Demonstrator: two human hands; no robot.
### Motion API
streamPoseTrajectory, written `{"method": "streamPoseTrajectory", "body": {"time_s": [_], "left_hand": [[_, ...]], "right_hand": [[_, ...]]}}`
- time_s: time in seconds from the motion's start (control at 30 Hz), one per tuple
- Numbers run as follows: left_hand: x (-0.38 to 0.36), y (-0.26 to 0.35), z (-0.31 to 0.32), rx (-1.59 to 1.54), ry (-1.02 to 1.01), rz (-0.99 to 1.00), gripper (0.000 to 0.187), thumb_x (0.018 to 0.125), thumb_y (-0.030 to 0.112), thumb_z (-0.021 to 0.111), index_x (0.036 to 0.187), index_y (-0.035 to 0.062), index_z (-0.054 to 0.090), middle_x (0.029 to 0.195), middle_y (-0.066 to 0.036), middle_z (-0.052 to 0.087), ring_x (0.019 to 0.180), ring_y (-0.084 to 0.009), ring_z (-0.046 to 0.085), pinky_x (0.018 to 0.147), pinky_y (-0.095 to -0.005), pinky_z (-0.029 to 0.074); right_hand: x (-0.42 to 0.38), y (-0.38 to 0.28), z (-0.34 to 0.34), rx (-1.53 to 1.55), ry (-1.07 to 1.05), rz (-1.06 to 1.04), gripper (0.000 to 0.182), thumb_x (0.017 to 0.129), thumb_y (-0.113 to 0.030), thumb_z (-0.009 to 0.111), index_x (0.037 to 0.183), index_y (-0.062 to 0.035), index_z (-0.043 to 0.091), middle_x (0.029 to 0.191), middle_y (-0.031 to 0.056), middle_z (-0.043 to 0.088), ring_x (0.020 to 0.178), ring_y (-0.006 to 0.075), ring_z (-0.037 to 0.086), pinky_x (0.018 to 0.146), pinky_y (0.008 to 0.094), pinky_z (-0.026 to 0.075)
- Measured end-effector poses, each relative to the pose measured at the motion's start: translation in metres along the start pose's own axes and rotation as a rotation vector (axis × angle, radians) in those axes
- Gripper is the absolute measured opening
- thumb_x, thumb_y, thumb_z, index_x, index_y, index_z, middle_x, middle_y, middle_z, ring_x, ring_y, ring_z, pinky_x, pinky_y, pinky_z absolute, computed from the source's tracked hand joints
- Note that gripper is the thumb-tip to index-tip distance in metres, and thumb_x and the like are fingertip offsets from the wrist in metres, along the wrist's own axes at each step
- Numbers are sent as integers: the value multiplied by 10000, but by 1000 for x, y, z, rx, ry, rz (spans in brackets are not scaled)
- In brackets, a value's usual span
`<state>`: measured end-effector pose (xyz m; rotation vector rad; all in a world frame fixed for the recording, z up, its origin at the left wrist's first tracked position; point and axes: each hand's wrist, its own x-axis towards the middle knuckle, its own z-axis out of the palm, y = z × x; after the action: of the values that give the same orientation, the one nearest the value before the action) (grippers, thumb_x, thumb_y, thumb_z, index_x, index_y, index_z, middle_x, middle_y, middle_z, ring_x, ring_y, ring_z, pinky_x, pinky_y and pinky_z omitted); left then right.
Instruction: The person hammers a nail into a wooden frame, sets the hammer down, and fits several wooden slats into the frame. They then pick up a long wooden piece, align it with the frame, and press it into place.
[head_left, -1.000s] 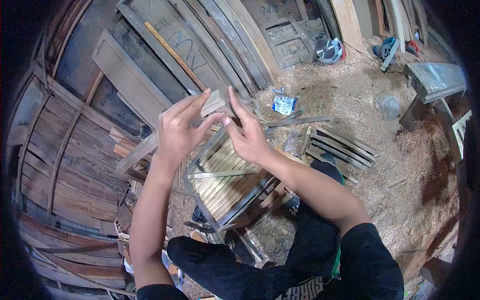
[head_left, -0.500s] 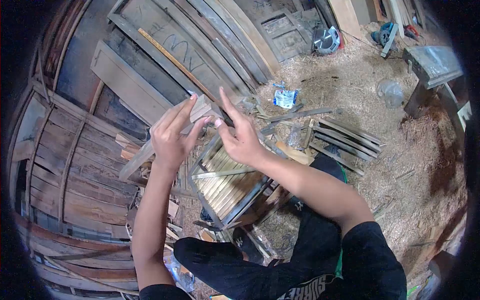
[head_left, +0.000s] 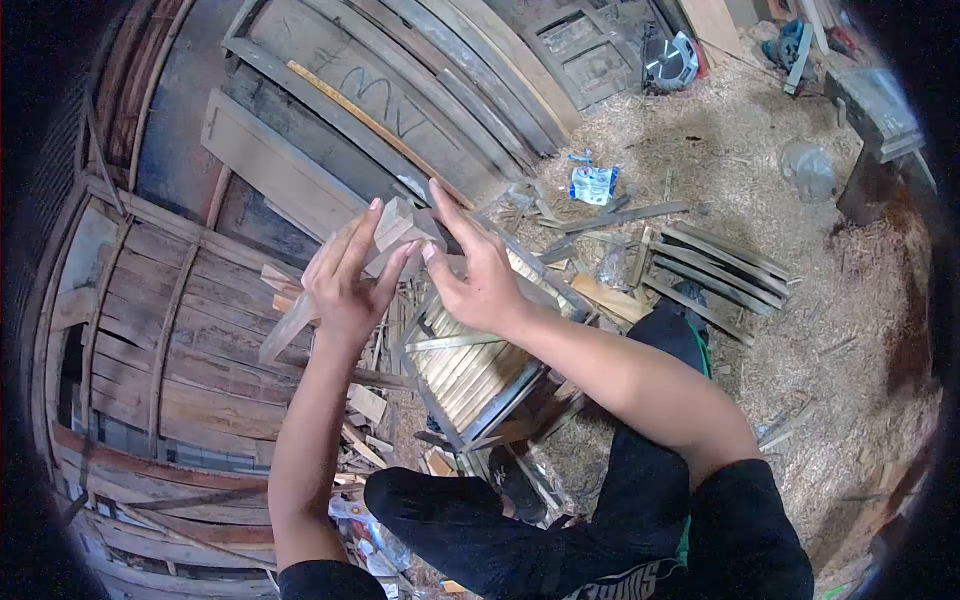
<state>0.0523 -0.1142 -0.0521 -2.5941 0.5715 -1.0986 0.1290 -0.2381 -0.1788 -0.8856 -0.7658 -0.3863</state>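
Note:
Between my hands is a small bundle of pale wooden pieces (head_left: 398, 226), with their cut ends toward me. My left hand (head_left: 345, 275) holds its left side, fingers long and thumb across the near side. Against the right side presses my right hand (head_left: 478, 280), its index finger pointing up and its thumb close to the left thumb. The lower part of the bundle is hidden by my hands. Below them stands a dark-framed wooden crate (head_left: 470, 385) topped with several light slats.
Planks and panels (head_left: 270, 160) lean at the upper left. Several dark slats (head_left: 720, 265) lie on the sawdust floor (head_left: 740, 380) at right, near a blue-white packet (head_left: 593, 184). A circular saw (head_left: 672, 62) sits at the back; a metal-topped stand (head_left: 878, 110) is at far right.
The view has shifted, so the surroundings sit slightly further right and lower. My hands stay around the wooden pieces, whose cut ends face me more squarely.

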Motion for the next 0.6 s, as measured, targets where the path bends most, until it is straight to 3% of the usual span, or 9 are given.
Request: {"method": "streamPoseTrajectory", "body": {"time_s": [0.3, 0.37, 0.47, 0.53, 0.6], "left_hand": [[-3, 0, 0, -5, -30, -51, 649, 777, 175, 929, 1375, 54, 707, 1146, -158, 778, 939, -301, 762, 810, -383, 595], [-2, -1, -2, -6, -40, -61, 640, 782, 178, 926, 1371, 54, 709, 1143, -160, 779, 936, -305, 763, 810, -385, 595], [1, -1, -4, -41, -41, -35, 497, 878, 94, 846, 1352, 15, 719, 1171, -203, 776, 1026, -314, 778, 893, -375, 591], [2, -2, -5, -97, -72, -72, 363, 989, 72, 697, 1343, -9, 715, 1169, -219, 771, 1044, -343, 772, 910, -379, 583], [3, -2, -5, -110, -53, -50, 364, 984, 48, 657, 1339, -2, 717, 1145, -213, 771, 978, -348, 765, 864, -388, 586]], "right_hand": [[1, 2, -1, -43, -6, -30, 736, 952, -64, 625, 1621, 62, 343, 1366, 373, 605, 1229, 535, 607, 1061, 504, 493], [1, -2, -1, -23, 17, 1, 677, 960, -74, 634, 1585, 62, 413, 1350, 347, 627, 1229, 521, 613, 1070, 488, 492], [5, -6, -7, -36, -84, 45, 591, 985, -122, 669, 1516, 76, 502, 1337, 311, 653, 1235, 485, 630, 1071, 472, 499], [10, -7, -6, -21, -86, 86, 549, 994, -155, 690, 1471, 75, 545, 1335, 295, 662, 1236, 456, 644, 1064, 460, 505], [15, -9, -4, -4, -92, 124, 513, 1004, -188, 711, 1426, 75, 588, 1332, 280, 671, 1237, 427, 657, 1058, 449, 512]]}}
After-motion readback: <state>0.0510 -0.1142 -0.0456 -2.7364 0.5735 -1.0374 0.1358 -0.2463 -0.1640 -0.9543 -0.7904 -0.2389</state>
